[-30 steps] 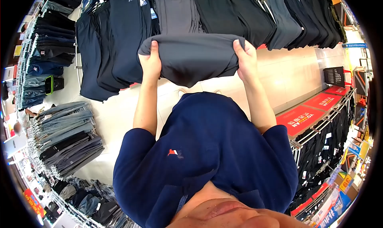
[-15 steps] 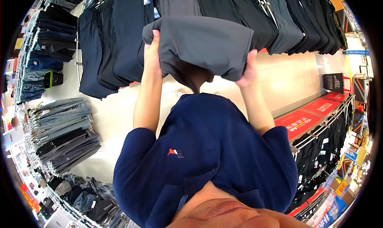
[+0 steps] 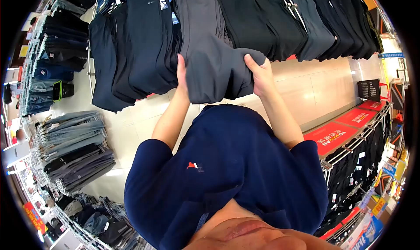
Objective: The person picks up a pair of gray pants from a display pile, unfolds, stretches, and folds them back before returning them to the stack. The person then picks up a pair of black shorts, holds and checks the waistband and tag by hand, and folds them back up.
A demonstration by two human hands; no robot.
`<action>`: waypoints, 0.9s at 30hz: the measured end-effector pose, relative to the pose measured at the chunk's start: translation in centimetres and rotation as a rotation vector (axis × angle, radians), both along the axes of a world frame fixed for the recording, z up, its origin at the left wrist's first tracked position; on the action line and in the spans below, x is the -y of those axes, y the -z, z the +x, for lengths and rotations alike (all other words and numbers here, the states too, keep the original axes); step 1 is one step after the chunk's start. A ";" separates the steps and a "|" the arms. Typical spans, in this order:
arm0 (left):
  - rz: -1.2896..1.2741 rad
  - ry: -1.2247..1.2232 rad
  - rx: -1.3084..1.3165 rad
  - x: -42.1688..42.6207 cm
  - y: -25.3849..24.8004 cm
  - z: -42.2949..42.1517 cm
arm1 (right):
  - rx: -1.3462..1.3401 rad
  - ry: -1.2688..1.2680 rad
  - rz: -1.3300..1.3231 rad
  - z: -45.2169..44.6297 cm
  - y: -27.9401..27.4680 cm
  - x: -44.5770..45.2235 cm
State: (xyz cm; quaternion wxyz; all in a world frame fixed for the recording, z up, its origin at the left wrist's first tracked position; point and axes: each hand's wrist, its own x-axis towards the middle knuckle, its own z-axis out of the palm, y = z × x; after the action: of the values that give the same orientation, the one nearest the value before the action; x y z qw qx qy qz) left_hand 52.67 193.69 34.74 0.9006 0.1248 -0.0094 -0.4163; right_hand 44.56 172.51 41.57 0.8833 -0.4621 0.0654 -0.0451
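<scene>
While the right hand (image 3: 263, 77) is clamped on the dark grey cloth (image 3: 210, 75), thumb laid over the upper face and pointing forward and inward, the left hand (image 3: 182, 77) stands along the cloth's left edge. I log the left as touching; its fingers are mostly hidden, so I cannot tell whether they are closed on the fabric or flat against it. The hands are apart, cloth between them.

Position: the cloth is held up in front of the wearer's navy shirt (image 3: 227, 149). Its far part meets the grey trousers (image 3: 197, 9) on the rack; from my remote view I cannot tell whether the two are one piece.

Orientation: the main body runs from the rack toward the wearer. I record the long axis as roughly fore-and-aft, approximate because the fabric is bunched. The near end points at the shirt, and several creases run much the same way. On the right a gathered corner turns off sideways, its end pointing out past the right thumb.

Surroundings: I note black trousers (image 3: 151, 44) hanging to the left of the cloth, pale floor (image 3: 306, 90) beyond the right hand, and a red sign (image 3: 330, 136) farther right.
</scene>
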 end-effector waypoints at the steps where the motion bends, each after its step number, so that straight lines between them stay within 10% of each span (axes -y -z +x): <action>1: -0.001 0.007 -0.002 -0.4 1.8 -0.4 | 0.002 -0.017 -0.017 0.2 0.2 -0.1; 3: -0.180 0.124 0.061 -0.9 3.0 -1.5 | -0.003 -0.002 -0.010 0.3 0.3 -0.1; 7: 0.566 -0.050 0.328 -0.9 3.1 -2.1 | -0.087 0.064 0.008 0.3 0.3 0.6; 11: 0.761 -0.318 0.508 -0.7 1.7 -1.0 | -0.104 0.249 -0.122 -0.3 -0.1 2.4; 19: 0.592 -0.361 0.394 0.0 -4.5 -1.4 | 0.031 0.424 -0.166 -1.6 -0.5 7.1; 27: 0.509 -0.274 0.478 1.6 -7.7 -0.8 | 0.185 0.038 0.204 -2.8 2.4 3.2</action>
State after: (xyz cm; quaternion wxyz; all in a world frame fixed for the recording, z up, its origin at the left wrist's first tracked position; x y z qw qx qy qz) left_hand 51.85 192.05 42.47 0.8604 0.4387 -0.0989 -0.2399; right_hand 41.74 169.28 39.20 0.9269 -0.3625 -0.0034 -0.0973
